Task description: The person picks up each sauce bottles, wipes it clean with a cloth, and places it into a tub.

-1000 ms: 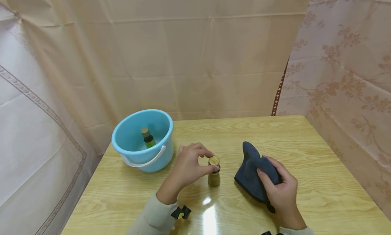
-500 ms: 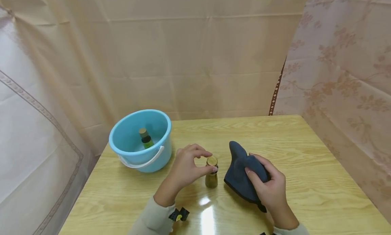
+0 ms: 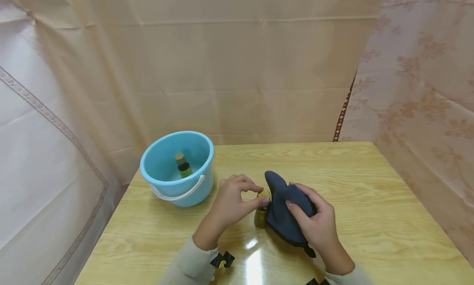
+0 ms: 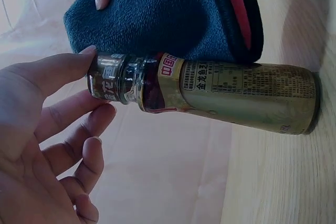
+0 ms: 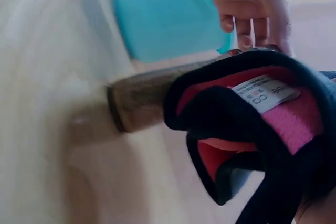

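A small glass oil bottle (image 4: 236,93) with a gold label stands upright on the table. My left hand (image 3: 231,200) pinches its cap (image 4: 107,74) between thumb and index finger; the other fingers are loosely bent. My right hand (image 3: 320,227) grips a mitten-shaped dark blue fleece piece (image 3: 286,206) with black edging. In the left wrist view, the fleece (image 4: 157,14) lies against the bottle's side. Its open end, with a pink-red lining (image 5: 299,129) and a white tag (image 5: 262,94), faces the right wrist camera. Some right fingers are hidden behind it.
At the left of the wooden table (image 3: 370,211) stands a light blue bucket (image 3: 198,190) with a white handle. Inside it is a dark bottle (image 3: 184,166) with a green label and gold cap. Curtains (image 3: 237,79) hang behind and at both sides.
My right hand has carried the fleece piece left until it meets the bottle. The left hand keeps its pinch on the cap, and the bottle stays in place. The head view shifts slightly.
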The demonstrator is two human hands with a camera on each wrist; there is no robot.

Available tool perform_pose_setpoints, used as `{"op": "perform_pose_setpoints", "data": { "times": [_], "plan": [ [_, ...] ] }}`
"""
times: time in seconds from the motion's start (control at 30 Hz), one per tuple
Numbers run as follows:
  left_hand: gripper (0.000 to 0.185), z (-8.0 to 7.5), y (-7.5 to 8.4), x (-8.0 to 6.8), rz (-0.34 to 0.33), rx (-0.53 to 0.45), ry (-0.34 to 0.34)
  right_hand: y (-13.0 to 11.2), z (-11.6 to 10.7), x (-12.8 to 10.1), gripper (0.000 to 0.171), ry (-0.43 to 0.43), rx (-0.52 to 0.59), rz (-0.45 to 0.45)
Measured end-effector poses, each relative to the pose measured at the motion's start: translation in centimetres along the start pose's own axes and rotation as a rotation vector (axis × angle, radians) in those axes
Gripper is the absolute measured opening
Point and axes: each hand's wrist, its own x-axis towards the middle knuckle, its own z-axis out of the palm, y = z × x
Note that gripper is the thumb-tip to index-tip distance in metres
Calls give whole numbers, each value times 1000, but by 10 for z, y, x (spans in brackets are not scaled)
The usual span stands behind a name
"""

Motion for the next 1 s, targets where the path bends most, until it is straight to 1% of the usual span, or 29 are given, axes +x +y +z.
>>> {"op": "perform_pose_setpoints", "data": {
  "times": [0.07,0.13,0.2,0.33,0.73,0.87,1.0],
  "plan": [
    [27,2,1,0,2,-6,-4,4,3,-4,43,10,45,36],
    [26,3,1,0,9,1,3,8,5,-6,43,9,89,44],
    [25,3,1,0,17,13,17,11,8,-7,43,0,126,40],
    [25,2,0,0,25,40,31,15,13,-9,43,-12,160,23],
    [26,4,0,-2,11,18,7,18,16,-16,45,-59,163,56],
    [26,5,-1,-3,2,-9,0,22,16,-17,43,-89,151,68],
    [26,4,-1,-1,-3,-20,-5,25,15,-17,41,-98,137,97]
  ]
}}
